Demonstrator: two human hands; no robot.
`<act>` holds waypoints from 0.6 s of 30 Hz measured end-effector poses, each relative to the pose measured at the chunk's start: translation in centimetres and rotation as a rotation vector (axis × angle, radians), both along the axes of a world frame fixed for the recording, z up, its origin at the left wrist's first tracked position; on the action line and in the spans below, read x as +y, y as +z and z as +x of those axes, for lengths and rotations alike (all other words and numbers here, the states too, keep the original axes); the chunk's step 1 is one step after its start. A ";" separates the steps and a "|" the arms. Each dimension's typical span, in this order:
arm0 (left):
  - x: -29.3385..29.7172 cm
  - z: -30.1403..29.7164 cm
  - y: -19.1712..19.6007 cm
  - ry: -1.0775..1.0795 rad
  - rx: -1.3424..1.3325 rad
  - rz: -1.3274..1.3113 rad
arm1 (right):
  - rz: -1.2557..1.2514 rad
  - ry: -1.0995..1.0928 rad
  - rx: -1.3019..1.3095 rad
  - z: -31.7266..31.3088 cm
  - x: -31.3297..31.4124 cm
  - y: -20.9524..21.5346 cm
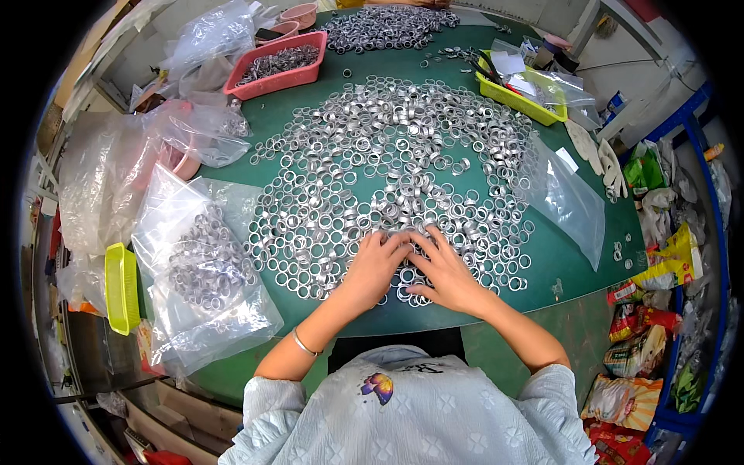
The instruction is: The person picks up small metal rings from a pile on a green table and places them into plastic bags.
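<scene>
A wide spread of silver metal rings covers the middle of the green table, piled in places and lying singly in others. My left hand is at the near edge of the spread, palm down, its fingers reaching into the rings. Beside it my right hand also lies palm down on the rings, with fingers spread and thumb apart. The fingertips of both hands meet or nearly meet. Whatever lies beneath my palms is hidden, and no ring shows gripped in either hand.
To the left lies a clear plastic bag of rings; a flat clear bag lies right. A pink tray and a second ring pile stand far back. A yellow-green basket and white gloves are at the right edge.
</scene>
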State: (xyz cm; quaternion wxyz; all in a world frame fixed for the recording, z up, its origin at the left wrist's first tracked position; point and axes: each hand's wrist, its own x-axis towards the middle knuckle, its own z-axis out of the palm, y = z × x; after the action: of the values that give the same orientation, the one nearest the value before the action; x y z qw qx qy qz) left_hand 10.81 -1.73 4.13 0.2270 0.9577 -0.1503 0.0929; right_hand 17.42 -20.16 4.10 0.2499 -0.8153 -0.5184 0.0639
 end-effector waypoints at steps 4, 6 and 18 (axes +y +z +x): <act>0.2 -1.7 -0.1 -0.009 -0.029 0.021 | -0.033 0.045 0.007 -0.7 -1.2 0.8; 0.4 -2.5 -0.6 0.022 -0.032 0.019 | -0.010 0.044 0.009 -0.6 -1.7 1.1; 0.4 -5.6 0.0 0.244 0.125 -0.017 | 0.190 -0.383 -0.113 9.9 0.6 -0.6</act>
State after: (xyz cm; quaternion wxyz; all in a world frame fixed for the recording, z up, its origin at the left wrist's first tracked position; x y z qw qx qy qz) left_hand 5.17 -1.31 4.15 0.2308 0.9709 -0.0173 0.0614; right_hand 27.30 -19.59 3.50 0.3039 -0.8740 -0.3707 -0.0796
